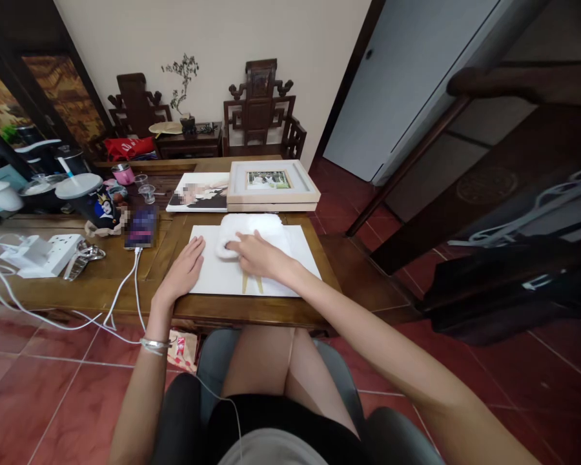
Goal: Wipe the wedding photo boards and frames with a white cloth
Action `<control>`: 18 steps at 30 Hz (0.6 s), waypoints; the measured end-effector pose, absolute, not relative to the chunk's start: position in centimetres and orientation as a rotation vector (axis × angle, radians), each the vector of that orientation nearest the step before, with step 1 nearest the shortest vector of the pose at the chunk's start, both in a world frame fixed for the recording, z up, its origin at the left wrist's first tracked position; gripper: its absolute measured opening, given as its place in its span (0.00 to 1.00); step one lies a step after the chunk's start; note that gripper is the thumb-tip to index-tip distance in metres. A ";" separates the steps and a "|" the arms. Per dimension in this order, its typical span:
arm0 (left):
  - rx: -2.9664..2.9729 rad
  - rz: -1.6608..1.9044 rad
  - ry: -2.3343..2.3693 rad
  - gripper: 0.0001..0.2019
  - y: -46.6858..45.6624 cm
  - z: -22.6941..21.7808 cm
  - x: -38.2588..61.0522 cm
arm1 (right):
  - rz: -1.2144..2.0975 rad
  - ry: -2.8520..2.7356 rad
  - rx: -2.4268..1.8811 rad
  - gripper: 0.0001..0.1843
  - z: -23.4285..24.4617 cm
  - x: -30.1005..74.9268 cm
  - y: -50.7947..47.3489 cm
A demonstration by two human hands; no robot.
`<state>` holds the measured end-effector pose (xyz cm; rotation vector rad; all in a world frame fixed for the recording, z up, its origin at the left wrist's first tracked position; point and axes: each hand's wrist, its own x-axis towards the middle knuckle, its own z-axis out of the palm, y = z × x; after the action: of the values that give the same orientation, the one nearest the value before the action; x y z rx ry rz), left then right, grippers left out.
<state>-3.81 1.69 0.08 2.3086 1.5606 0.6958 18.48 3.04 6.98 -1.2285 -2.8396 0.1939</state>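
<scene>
A flat white board (213, 278) lies on the wooden table in front of me, with two tan strips showing near its front edge. My left hand (186, 263) rests flat at the board's left edge, fingers stretched forward. On top of the board sits a folded, fluffy white cloth (252, 225). My right hand (254, 253) presses on this cloth with bent fingers gripping its near side. The middle of the board is hidden under the cloth and hand.
Behind the board are a light wooden picture frame (274, 197) and a photo panel (198, 194). To the left lie a phone (142, 227) on a white cable, a power strip (58, 253) and a lidded dark cup (94, 203). A dark wooden chair (407, 181) stands right.
</scene>
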 end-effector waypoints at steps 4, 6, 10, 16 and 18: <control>2.315 0.699 1.561 0.27 1.7 0.0 -3.9 | 0.111 -2.816 -1.227 0.29 6.4 17.0 4.1; 2.314 0.705 1.562 0.27 1.7 0.0 -3.9 | 0.081 -2.833 -1.197 0.29 6.1 17.1 2.9; 2.308 0.718 1.565 0.27 1.6 0.0 -3.7 | 0.076 -2.934 -1.033 0.28 5.7 18.2 -1.9; 2.320 0.700 1.565 0.28 1.6 0.2 -3.7 | 0.232 -3.017 -0.793 0.22 6.1 19.5 -6.7; 2.323 0.699 1.564 0.28 1.6 0.1 -3.7 | 0.251 -2.983 -0.845 0.24 6.2 19.3 -5.9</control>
<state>-3.72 1.62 0.15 2.3234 1.5642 0.6987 19.32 -5.92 6.21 -0.8446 -2.9827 0.2513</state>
